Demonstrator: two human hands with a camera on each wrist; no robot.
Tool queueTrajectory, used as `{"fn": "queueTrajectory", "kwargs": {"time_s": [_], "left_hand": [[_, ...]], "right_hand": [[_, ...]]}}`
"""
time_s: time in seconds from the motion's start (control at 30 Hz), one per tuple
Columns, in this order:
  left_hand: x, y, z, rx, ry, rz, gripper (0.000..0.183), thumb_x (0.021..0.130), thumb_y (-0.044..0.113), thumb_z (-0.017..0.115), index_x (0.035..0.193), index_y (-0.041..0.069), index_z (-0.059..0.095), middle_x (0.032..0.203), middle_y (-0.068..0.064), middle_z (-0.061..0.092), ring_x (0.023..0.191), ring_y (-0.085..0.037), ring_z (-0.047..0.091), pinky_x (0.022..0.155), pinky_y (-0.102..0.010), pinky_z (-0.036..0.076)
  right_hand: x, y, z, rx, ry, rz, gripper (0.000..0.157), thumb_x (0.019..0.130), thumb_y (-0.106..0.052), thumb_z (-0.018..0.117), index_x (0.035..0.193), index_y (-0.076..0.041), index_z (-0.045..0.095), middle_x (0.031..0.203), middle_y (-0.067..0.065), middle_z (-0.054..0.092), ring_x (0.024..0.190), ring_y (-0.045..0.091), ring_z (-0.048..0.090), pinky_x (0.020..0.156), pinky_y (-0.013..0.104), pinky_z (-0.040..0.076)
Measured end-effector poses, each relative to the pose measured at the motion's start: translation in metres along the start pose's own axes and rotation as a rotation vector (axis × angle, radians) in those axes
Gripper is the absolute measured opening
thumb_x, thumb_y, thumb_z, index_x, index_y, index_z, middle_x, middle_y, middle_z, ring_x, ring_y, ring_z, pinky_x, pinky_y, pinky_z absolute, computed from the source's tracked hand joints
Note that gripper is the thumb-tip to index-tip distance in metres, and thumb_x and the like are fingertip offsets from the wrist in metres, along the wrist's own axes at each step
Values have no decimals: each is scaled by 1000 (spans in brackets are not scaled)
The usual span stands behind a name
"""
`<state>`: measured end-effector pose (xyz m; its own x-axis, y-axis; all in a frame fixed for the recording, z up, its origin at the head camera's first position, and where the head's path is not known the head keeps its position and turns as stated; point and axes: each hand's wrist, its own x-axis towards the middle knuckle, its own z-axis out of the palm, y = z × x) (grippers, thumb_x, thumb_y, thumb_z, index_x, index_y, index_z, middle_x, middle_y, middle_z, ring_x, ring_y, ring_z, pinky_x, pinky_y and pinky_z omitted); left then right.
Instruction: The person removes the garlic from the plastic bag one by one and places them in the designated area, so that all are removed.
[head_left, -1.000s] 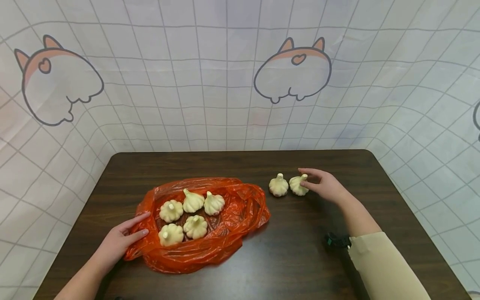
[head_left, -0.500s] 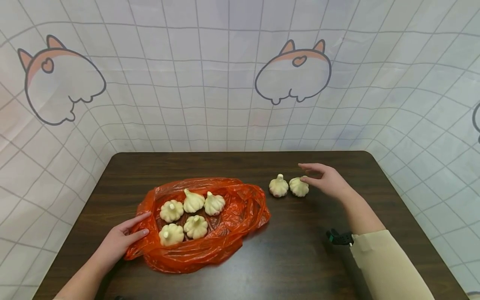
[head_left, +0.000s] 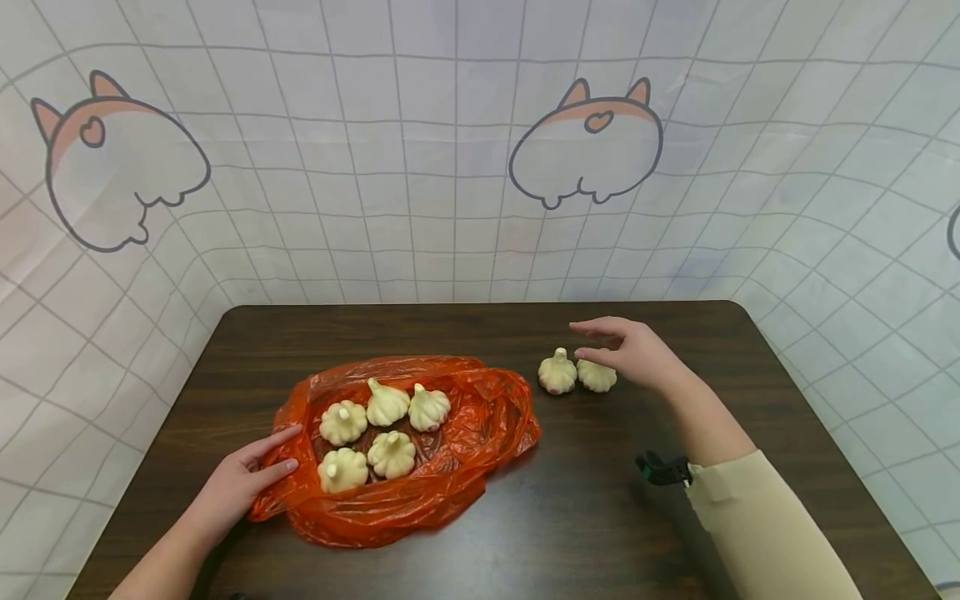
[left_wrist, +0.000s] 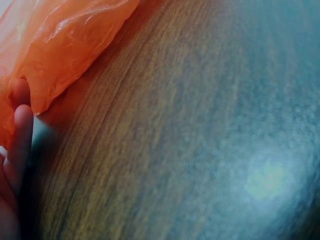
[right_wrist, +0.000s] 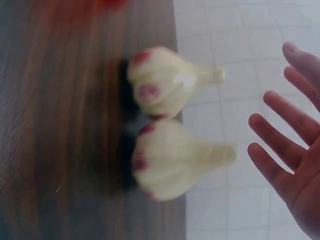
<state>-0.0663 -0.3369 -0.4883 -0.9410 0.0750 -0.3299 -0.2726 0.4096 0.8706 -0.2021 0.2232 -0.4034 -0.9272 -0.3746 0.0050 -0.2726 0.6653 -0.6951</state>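
Note:
At the table's left, my left hand grips the left edge of a thin red plastic bag. In the left wrist view, the bag drapes over one finger, while another finger shows beside it. Several garlic bulbs sit inside the spread bag. Two more, a left bulb and a right bulb, stand side by side on the table to its right. Over the right one hovers my right hand, fingers spread and holding nothing; in the right wrist view this hand is apart from both stems.
The dark wood table ends at a white grid-patterned curtain behind and at both sides. A dark band hangs at the right wrist, by the beige sleeve.
My right hand has let go of the right garlic bulb, risen, and moved left above it. My left hand and the bag have stayed put.

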Motion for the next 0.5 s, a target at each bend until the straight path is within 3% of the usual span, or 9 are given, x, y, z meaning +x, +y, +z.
{"fn": "queueTrajectory", "kwargs": {"time_s": [0.27, 0.5], "left_hand": [[1, -1, 0, 0, 0, -3, 67, 94, 40, 67, 152, 16, 43, 155, -23, 33, 131, -35, 45, 85, -25, 54], [0, 0, 1, 16, 2, -2, 67, 94, 40, 67, 151, 15, 43, 155, -23, 33, 132, -37, 44, 85, -26, 54]], "right_hand": [[9, -28, 3, -22, -14, -35, 49, 89, -47, 72, 134, -29, 64, 136, -3, 59, 126, 23, 53, 99, 48, 47], [20, -50, 18, -20, -48, -94, 48, 89, -44, 72, 133, -28, 64, 134, -5, 61, 122, 22, 55, 96, 46, 50]]}}
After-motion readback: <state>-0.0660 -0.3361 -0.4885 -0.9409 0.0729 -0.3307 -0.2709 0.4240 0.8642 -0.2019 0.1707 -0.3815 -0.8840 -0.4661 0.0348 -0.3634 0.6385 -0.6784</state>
